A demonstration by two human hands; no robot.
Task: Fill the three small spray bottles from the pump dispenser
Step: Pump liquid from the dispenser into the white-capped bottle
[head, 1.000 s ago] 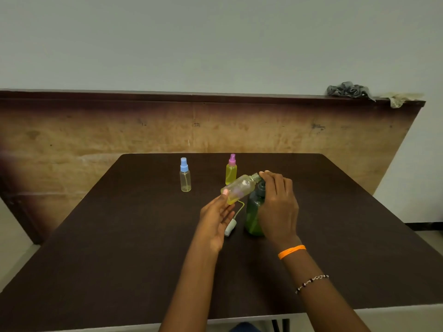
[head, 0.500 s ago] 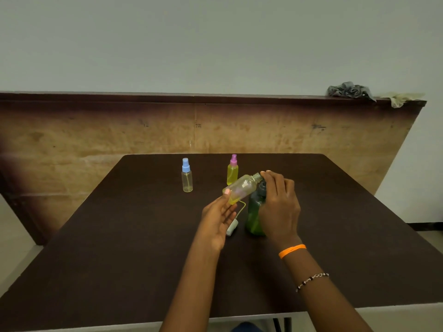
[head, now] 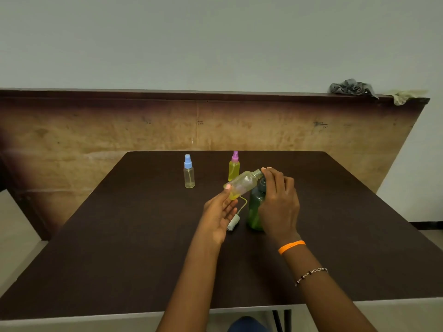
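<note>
Open bottle (head: 242,185): tilted, our left hand (head: 219,215) pinches its bottom.
Pump bottle (head: 256,207): our right hand (head: 279,202) wraps it.
Table (head: 119,236): bare all around.

Blue-capped clear spray bottle (head: 189,174), pink-capped yellow spray bottle (head: 234,166), dark green pump dispenser (head: 256,207), dark brown table (head: 119,236), orange wristband (head: 291,246).

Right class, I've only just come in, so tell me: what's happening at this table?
A person is filling small spray bottles from a green pump dispenser. The left hand holds an uncapped bottle tilted, its open neck at the dispenser's top, where the right hand rests. There is some yellow liquid in the bottle's lower end. Its white spray cap lies on the table beside the dispenser. Farther back, a blue-capped bottle and a pink-capped bottle stand capped, the pink one looking fuller.
</note>
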